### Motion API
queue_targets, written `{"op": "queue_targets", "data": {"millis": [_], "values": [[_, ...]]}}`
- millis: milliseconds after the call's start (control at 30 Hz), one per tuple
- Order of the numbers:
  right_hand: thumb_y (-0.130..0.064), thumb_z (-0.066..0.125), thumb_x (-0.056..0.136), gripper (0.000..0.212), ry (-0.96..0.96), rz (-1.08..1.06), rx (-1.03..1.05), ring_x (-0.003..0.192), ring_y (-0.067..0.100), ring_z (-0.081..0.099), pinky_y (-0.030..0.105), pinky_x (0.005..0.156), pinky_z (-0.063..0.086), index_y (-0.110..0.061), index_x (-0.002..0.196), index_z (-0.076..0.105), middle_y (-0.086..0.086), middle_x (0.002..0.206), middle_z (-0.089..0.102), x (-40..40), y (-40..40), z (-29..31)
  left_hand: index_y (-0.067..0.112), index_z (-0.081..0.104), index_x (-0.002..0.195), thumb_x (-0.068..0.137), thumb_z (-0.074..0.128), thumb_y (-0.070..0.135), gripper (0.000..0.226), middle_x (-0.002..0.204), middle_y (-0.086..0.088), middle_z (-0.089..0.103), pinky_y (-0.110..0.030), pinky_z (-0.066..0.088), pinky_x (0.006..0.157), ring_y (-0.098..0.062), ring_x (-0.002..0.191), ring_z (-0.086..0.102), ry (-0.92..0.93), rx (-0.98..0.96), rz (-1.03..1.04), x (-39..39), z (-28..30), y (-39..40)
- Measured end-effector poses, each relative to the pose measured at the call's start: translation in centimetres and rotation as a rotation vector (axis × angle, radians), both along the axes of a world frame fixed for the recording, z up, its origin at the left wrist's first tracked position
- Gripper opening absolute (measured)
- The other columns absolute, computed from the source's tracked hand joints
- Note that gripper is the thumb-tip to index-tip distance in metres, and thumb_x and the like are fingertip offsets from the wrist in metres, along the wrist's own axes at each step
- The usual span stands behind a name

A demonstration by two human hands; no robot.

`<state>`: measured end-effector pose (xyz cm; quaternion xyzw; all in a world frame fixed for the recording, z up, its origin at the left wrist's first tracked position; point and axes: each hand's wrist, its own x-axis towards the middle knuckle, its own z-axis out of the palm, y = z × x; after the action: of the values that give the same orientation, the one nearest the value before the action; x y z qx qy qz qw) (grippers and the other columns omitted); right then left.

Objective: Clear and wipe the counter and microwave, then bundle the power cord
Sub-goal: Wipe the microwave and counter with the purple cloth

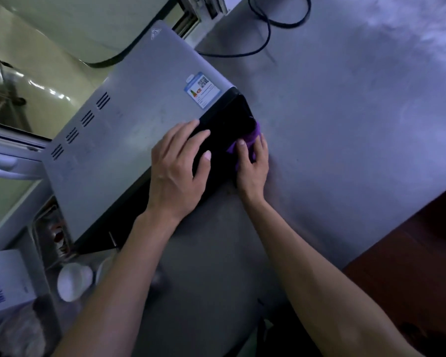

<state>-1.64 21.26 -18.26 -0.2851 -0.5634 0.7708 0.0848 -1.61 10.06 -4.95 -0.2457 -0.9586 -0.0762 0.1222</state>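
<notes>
While the left hand (177, 173) steadies the microwave (129, 140), the right hand (251, 163) wipes its dark front with a purple cloth (252, 134)

Set at an angle near the tabletop's (345, 124) far left edge, the microwave has the left hand lying flat across its top front edge, fingers spread and relaxed, gripping nothing; the right hand's fingers curl round the bunched cloth, pressing it against the door near the right front corner. I'd judge the cloth soft and light, best kept wadded in the palm, and the microwave heavy and rigid, its glossy door slippery, so bracing the casing from above suits it. A black power cord (265, 34) loops loose near the tabletop's far edge, limp and still unbundled; gather it by the slack
</notes>
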Motion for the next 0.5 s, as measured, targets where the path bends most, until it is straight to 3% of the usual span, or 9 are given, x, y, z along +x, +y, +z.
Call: {"op": "queue_targets", "data": {"millis": [67,167,267,333,367,433,500], "values": [[-0.03,0.063,0.096,0.034,0.033,0.033,-0.185,0.121,0.028,0.06,0.05,0.11,0.043,-0.01,0.123,0.067,0.016,0.126,0.066,0.3,1.7,0.0,0.009,0.063,0.128,0.101,0.051,0.021,0.032,0.143,-0.007,0.054,-0.045,0.038,0.109,-0.024,0.137,0.045,0.052,0.029,-0.054,1.1,-0.7,0.4],[-0.035,0.065,0.092,0.028,0.015,0.093,-0.333,0.089,0.019,0.063,0.041,0.089,0.052,-0.01,0.1,0.073,0.008,0.096,0.072,1.0,5.1,-0.1,0.008,0.066,0.124,0.1,0.053,0.018,0.029,0.142,-0.009,0.056,-0.045,0.039,0.109,-0.024,0.139,0.044,0.087,0.054,-0.078,3.3,-2.3,0.8],[-0.038,0.064,0.093,0.023,-0.008,0.182,-0.211,0.066,0.01,0.052,0.023,0.063,0.047,-0.023,0.075,0.066,-0.005,0.069,0.058,1.7,8.1,-0.4,0.008,0.067,0.124,0.099,0.054,0.018,0.029,0.141,-0.009,0.056,-0.042,0.039,0.109,-0.023,0.139,0.044,0.027,0.07,-0.026,5.5,-4.4,0.8],[-0.039,0.063,0.094,0.028,0.005,0.266,-0.044,0.058,0.009,0.044,0.021,0.052,0.04,-0.027,0.069,0.06,-0.008,0.063,0.05,2.1,9.6,-0.4,0.01,0.066,0.125,0.099,0.055,0.02,0.03,0.142,-0.007,0.056,-0.039,0.038,0.109,-0.023,0.138,0.045,-0.046,0.075,0.036,6.9,-6.0,0.6],[-0.038,0.062,0.095,0.025,0.018,0.312,0.036,0.06,0.008,0.045,0.022,0.054,0.04,-0.027,0.072,0.063,-0.008,0.065,0.051,2.2,10.2,-0.4,0.01,0.066,0.126,0.099,0.055,0.021,0.031,0.142,-0.006,0.056,-0.038,0.038,0.108,-0.023,0.137,0.045,-0.087,0.081,0.066,7.6,-6.8,0.5],[-0.033,0.062,0.095,0.012,0.05,0.409,0.197,0.075,0.004,0.053,0.023,0.07,0.044,-0.026,0.091,0.071,-0.011,0.081,0.059,2.4,10.9,-0.9,0.01,0.065,0.128,0.098,0.056,0.022,0.033,0.142,-0.006,0.056,-0.04,0.039,0.108,-0.023,0.136,0.047,-0.178,0.11,0.133,8.6,-8.4,0.4],[-0.026,0.065,0.093,0.025,0.061,0.518,0.473,0.11,0.005,0.057,0.025,0.099,0.042,-0.024,0.117,0.072,-0.009,0.114,0.064,2.7,11.2,-1.9,0.01,0.064,0.129,0.097,0.058,0.021,0.035,0.142,-0.006,0.056,-0.044,0.04,0.108,-0.025,0.135,0.048,-0.27,0.148,0.205,9.6,-9.9,0.3]]}}
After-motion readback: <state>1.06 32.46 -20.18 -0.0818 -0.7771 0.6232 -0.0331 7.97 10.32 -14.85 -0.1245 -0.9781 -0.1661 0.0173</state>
